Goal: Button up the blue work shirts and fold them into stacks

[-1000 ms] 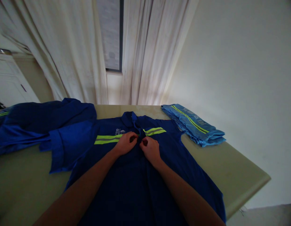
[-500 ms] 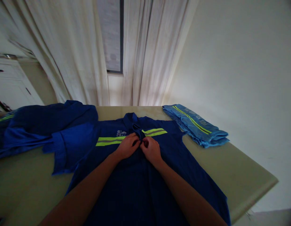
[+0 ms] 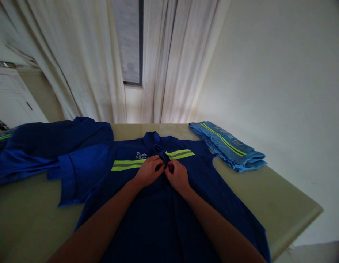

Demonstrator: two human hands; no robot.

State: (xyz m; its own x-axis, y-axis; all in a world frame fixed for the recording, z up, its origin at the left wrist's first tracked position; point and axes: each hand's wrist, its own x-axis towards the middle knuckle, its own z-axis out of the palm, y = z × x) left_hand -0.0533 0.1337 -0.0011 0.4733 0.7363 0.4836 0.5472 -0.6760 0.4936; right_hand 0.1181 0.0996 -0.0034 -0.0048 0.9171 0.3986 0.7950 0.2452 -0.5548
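A dark blue work shirt [image 3: 158,219] with yellow-green and grey reflective strips across the chest lies spread face up, its collar toward the far edge. My left hand [image 3: 149,170] pinches the front placket just below the collar, near a small white logo. Close beside it, my right hand [image 3: 177,176] pinches the same placket from the other side. The fingertips of both hands nearly meet on the fabric. Whether a button sits between them is too small and dark to tell. The upper placket edge stands folded up above my fingers.
More blue garments [image 3: 62,138] lie heaped at the left, touching the shirt's sleeve. A folded lighter blue stack [image 3: 227,142] with a yellow stripe rests at the back right. The pale table [image 3: 284,197] ends at a corner on the right, beside a white wall. Curtains [image 3: 180,65] hang behind.
Both hands keep pinching the placket at nearly the same spot, with only slight finger movement. The view has shifted a little; the garments otherwise lie as before.
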